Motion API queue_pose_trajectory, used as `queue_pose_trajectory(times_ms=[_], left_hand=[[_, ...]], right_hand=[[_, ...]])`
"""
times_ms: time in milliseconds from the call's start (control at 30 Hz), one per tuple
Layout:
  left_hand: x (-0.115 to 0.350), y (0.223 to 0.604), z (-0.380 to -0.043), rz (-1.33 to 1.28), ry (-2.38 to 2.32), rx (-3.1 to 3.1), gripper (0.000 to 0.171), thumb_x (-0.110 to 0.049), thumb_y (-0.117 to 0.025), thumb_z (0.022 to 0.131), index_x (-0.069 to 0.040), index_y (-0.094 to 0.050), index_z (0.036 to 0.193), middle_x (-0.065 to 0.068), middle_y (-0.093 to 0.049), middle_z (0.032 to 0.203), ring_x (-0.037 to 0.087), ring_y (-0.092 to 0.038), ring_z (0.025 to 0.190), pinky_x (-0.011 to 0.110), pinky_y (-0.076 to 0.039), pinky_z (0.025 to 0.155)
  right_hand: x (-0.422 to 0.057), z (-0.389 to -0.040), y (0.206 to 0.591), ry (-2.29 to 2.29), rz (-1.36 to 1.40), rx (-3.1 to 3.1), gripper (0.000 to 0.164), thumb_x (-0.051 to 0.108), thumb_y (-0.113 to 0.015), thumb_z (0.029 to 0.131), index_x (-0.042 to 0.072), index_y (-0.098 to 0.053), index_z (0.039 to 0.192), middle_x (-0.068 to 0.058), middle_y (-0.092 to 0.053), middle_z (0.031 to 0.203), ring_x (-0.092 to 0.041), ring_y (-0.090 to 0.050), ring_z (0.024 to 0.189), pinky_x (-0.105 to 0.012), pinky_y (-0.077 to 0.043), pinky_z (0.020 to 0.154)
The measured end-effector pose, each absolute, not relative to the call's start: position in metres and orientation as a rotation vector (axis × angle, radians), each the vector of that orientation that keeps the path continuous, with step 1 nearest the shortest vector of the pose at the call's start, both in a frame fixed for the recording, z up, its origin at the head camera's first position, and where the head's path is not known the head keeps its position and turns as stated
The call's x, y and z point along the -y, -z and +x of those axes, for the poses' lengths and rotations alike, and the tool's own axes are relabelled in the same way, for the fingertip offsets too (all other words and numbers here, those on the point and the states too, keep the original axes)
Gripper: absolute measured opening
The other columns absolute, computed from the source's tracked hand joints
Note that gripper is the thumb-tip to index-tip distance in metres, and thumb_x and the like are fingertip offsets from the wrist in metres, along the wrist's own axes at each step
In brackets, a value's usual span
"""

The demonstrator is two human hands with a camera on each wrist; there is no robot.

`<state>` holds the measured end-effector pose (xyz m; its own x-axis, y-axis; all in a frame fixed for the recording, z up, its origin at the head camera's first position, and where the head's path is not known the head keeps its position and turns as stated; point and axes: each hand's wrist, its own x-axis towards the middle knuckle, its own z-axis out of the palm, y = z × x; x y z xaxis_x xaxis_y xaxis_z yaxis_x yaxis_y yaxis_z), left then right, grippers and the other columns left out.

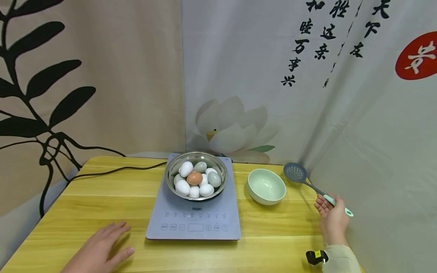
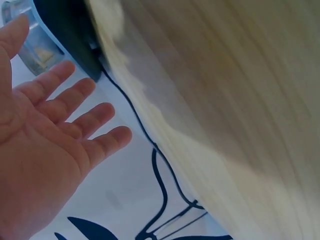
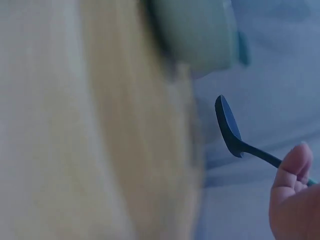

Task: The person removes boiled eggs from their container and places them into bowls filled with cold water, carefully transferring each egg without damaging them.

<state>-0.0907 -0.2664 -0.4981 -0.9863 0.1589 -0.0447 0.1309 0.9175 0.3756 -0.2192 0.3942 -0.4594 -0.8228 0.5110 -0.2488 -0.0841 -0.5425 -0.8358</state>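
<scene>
Head view: shows a slotted spoon [image 1: 295, 173] raised over the far right of the table [image 1: 273, 227], near the green bowl [image 1: 266, 184] but apart from it. Held by its pale green handle in the right grip [image 1: 334, 222], with fingers and thumb curled round; appears well off the wood in the right wrist view too. Has the left grip [image 1: 102, 248] free — loose fingers spread, palm bare in the left wrist view — beside the hot plate [image 1: 192, 222] and holding nothing. Looks early in the work, judging by how everything lies: spoon taken up, yet no egg on it and none showing in the green bowl. Shows all the visible eggs [image 1: 194, 178], mostly white, some pale green and one brown, piled in the metal bowl [image 1: 194, 157] on the hot plate. Seems, then, to leave any lifting out of eggs undone. Cannot tell whether the metal bowl has water in it, nor whether the hot plate is switched on.
</scene>
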Motion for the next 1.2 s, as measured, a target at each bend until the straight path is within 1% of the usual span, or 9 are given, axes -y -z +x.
queue_pose_trajectory(times_ms=[167,333,433,567,633,767,833,1033,1200], left_hand=[[0.256,0.497,-0.085,0.265,-0.62,-3.029,0.078,-0.069,-0.069,0.093,-0.008,-0.067,0.142,0.022,-0.062,0.15,0.049,-0.06,0.135,0.072,-0.05,0.105],[0.24,0.494,-0.081,0.355,-0.646,-3.084,0.074,-0.064,-0.074,0.093,-0.007,-0.068,0.14,0.018,-0.065,0.148,0.045,-0.063,0.134,0.068,-0.053,0.106],[0.229,0.493,-0.079,0.41,-0.625,-3.135,0.07,-0.062,-0.076,0.093,-0.008,-0.07,0.138,0.014,-0.066,0.147,0.041,-0.064,0.133,0.065,-0.054,0.106],[0.216,0.493,-0.077,0.464,-0.601,-3.164,0.068,-0.062,-0.076,0.092,-0.01,-0.072,0.136,0.009,-0.068,0.146,0.037,-0.065,0.134,0.062,-0.053,0.109],[0.211,0.495,-0.076,0.479,-0.589,-3.166,0.069,-0.064,-0.075,0.092,-0.011,-0.073,0.136,0.007,-0.069,0.146,0.035,-0.064,0.135,0.061,-0.052,0.112],[0.205,0.498,-0.077,0.535,-0.573,-3.139,0.069,-0.065,-0.073,0.093,-0.01,-0.073,0.135,0.007,-0.068,0.147,0.035,-0.064,0.136,0.061,-0.05,0.115],[0.204,0.5,-0.077,0.554,-0.568,-3.117,0.07,-0.065,-0.071,0.094,-0.009,-0.073,0.135,0.008,-0.068,0.146,0.035,-0.064,0.135,0.061,-0.051,0.114],[0.203,0.504,-0.078,0.543,-0.525,-3.078,0.073,-0.07,-0.067,0.095,-0.009,-0.073,0.136,0.006,-0.068,0.145,0.033,-0.066,0.133,0.061,-0.052,0.111],[0.203,0.504,-0.08,0.531,-0.519,-3.044,0.076,-0.072,-0.066,0.094,-0.009,-0.072,0.136,0.007,-0.067,0.146,0.033,-0.065,0.133,0.061,-0.053,0.11]], right_hand=[[-0.357,-0.205,0.416,-2.363,-0.362,1.435,0.044,0.042,-0.044,0.115,0.008,-0.069,0.128,-0.007,-0.079,0.101,-0.018,-0.072,0.086,-0.027,-0.064,0.076],[-0.301,-0.197,0.38,-2.268,-0.016,1.741,0.04,0.036,-0.046,0.116,0.008,-0.07,0.13,-0.004,-0.083,0.102,-0.014,-0.077,0.085,-0.025,-0.065,0.076],[-0.268,-0.194,0.37,-2.165,0.177,1.889,0.042,0.033,-0.046,0.116,0.002,-0.068,0.133,-0.005,-0.083,0.103,-0.014,-0.077,0.085,-0.026,-0.066,0.076],[-0.23,-0.194,0.365,-2.031,0.413,2.04,0.048,0.03,-0.046,0.116,-0.01,-0.063,0.137,-0.006,-0.082,0.104,-0.014,-0.077,0.086,-0.028,-0.066,0.078],[-0.216,-0.195,0.365,-1.956,0.525,2.098,0.046,0.026,-0.048,0.116,-0.013,-0.062,0.137,-0.006,-0.082,0.103,-0.015,-0.077,0.085,-0.03,-0.067,0.079],[-0.197,-0.196,0.37,-1.779,0.734,2.159,0.036,0.009,-0.05,0.113,-0.016,-0.066,0.133,-0.004,-0.081,0.102,-0.016,-0.077,0.085,-0.031,-0.067,0.078],[-0.192,-0.194,0.372,-1.706,0.798,2.182,0.032,0.004,-0.05,0.112,-0.016,-0.066,0.132,-0.006,-0.08,0.102,-0.015,-0.076,0.085,-0.03,-0.067,0.078],[-0.184,-0.187,0.372,-1.624,0.907,2.224,0.03,-0.002,-0.051,0.109,-0.013,-0.068,0.132,-0.025,-0.079,0.102,-0.014,-0.075,0.087,-0.031,-0.067,0.079],[-0.181,-0.184,0.368,-1.55,1.019,2.206,0.031,-0.006,-0.052,0.107,-0.012,-0.069,0.131,-0.025,-0.08,0.103,-0.006,-0.074,0.089,-0.032,-0.068,0.079]])
